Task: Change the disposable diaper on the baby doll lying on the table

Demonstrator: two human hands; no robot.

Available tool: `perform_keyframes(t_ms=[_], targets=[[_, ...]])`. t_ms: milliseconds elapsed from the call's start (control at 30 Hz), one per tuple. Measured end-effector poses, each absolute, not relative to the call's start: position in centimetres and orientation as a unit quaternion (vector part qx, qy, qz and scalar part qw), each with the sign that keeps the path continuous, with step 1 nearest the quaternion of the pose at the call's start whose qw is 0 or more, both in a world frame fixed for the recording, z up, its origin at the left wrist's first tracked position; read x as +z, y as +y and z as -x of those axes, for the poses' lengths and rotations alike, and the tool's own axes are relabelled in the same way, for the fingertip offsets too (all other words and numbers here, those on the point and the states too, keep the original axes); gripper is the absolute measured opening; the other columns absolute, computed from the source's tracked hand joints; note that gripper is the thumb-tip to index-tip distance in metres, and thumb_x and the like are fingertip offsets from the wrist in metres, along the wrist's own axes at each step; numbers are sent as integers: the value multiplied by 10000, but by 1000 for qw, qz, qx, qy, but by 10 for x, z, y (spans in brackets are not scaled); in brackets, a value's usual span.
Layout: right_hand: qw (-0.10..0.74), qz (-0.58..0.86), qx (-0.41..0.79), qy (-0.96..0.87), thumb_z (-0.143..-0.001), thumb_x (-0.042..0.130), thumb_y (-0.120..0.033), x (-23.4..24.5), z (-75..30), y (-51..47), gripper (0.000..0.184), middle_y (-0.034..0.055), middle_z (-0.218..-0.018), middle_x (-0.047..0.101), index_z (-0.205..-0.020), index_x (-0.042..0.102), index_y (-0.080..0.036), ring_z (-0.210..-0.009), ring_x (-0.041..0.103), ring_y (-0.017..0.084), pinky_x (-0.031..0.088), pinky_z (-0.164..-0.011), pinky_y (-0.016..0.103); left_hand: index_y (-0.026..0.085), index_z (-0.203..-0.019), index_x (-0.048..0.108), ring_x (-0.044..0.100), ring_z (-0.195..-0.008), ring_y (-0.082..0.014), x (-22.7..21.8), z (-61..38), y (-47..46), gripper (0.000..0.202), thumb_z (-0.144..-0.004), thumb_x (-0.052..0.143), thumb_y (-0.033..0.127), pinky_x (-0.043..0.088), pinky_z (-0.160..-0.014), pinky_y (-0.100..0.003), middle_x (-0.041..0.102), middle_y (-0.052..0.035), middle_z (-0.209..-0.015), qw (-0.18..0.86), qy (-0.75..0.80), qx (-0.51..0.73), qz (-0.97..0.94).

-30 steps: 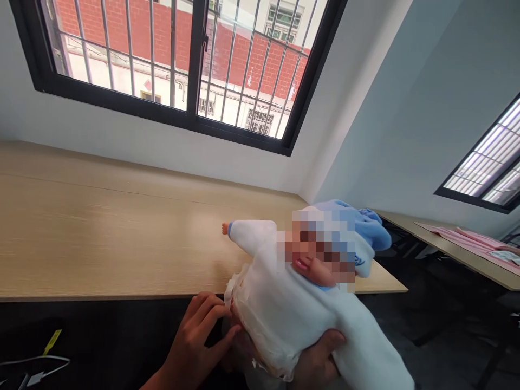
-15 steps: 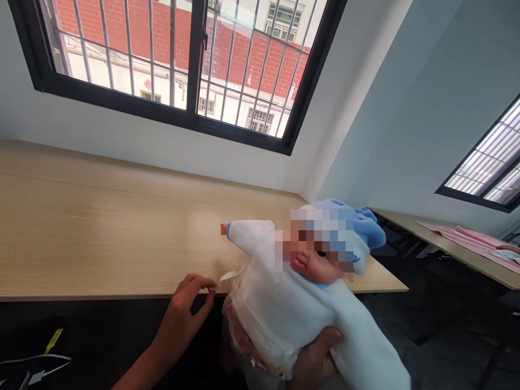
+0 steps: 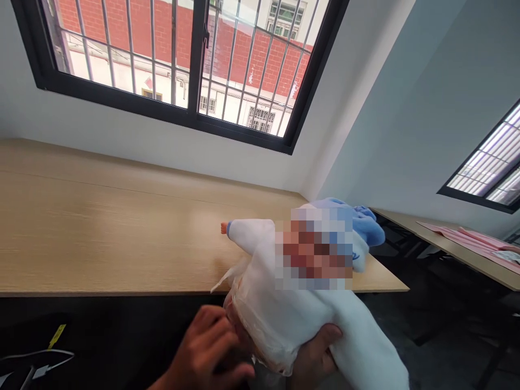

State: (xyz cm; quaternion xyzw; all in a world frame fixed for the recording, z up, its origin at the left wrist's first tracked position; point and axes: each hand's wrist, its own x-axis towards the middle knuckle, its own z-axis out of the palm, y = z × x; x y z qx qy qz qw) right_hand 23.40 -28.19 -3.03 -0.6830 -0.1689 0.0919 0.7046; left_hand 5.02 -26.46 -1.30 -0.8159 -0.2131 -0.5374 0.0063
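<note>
A baby doll (image 3: 284,292) in a white suit and a blue-and-white hat is held in the air, tilted, over the near edge of a wooden desk (image 3: 101,238). My right hand (image 3: 314,357) grips it from below, thumb against the white cloth. A white diaper (image 3: 252,314) wraps the doll's lower body, with a loose tab sticking out to the left. My left hand (image 3: 207,352) is at the diaper's lower left side, fingers curled against it; what they pinch is hidden.
A barred window (image 3: 182,59) runs along the wall behind the desk. At the right a second desk (image 3: 455,246) carries pink sheets (image 3: 471,238). White cables and a yellow tag (image 3: 44,357) lie on the dark floor at the lower left.
My left hand pulled the diaper tab out to the left, let it go, then dropped back down to the diaper's lower edge. The tab now sticks out loose. The right hand kept its hold.
</note>
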Motion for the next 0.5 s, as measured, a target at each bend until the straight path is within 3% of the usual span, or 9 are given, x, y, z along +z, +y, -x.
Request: perform_keyframes(t_ms=[100,233,300,400,500], targets=[[737,665,102,-62,-753,493,-733,-28,-233,-283,986,140,-1524,394,-1497,385,-93,-1428,335,343,392,-1111,393,198,-767,619,597,-705,-210,-26,-67,-279,274,-940,574,406,505,-628,-334,639,-46,-675,22,-196,-489,850],[743,657,105,-74,-729,495,-775,-22,-232,-282,1052,159,-1541,364,-1497,370,-67,-1434,341,316,332,-1132,352,193,-760,618,587,-682,-181,-38,-77,-280,186,-925,552,137,476,-626,-305,635,-17,-658,34,-192,-494,847],[738,663,100,-80,-726,481,-793,-20,-231,-282,1073,178,-1534,372,-1473,395,-28,-1430,353,311,313,-1138,333,188,-809,618,596,-710,-182,-37,-77,-279,145,-942,559,192,478,-649,-307,664,-26,-719,24,-189,-508,840],[739,664,69,-87,-720,469,-807,-21,-231,-281,1081,159,-1497,430,-1478,396,-41,-1398,398,317,421,-1080,347,167,-936,611,613,-761,-191,-32,-72,-281,205,-963,558,364,492,-685,-318,692,-55,-831,-7,-219,-518,827],[724,675,77,-116,-740,410,-827,-23,-231,-281,1104,200,-1441,486,-1463,396,7,-1351,448,363,523,-990,389,166,-914,588,610,-759,-193,-29,-70,-283,219,-963,553,376,484,-682,-313,683,-51,-826,-21,-247,-507,826]])
